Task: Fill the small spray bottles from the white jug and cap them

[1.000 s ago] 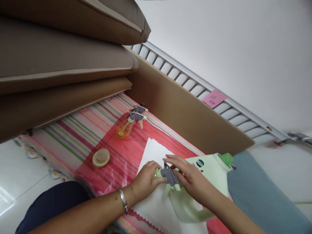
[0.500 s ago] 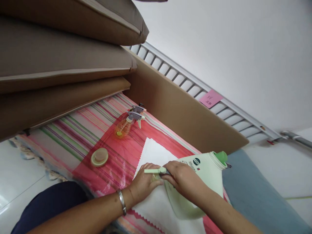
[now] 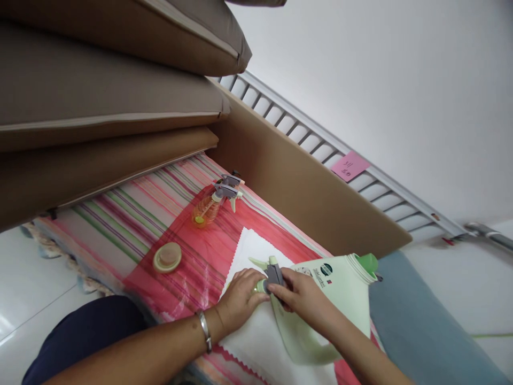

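Over a white cloth (image 3: 245, 251) with zigzag edges, my left hand (image 3: 240, 300) is closed around a small bottle, most of which the fingers hide. On the bottle's neck sits a grey and pale green trigger spray head (image 3: 274, 274), gripped between the thumb and fingers of my right hand (image 3: 300, 291). Its trigger points left. Beneath and beside my right forearm lies a large pale green jug (image 3: 344, 299) with a green piece (image 3: 367, 263) at its mouth. Whether the spray head is fully seated I cannot tell.
Spray bottles (image 3: 206, 209) with grey heads stand on red plastic sheeting (image 3: 180, 230). A round pale green lid (image 3: 167, 257) lies nearer. Stacked brown cushions (image 3: 112, 101) rise at left. Behind are a brown board (image 3: 304, 187) and a white radiator (image 3: 296, 130) with a pink note (image 3: 350, 166).
My right hand has turned the spray head on the bottle, so its grey side now shows and its nozzle no longer points left. My left hand still holds the bottle.
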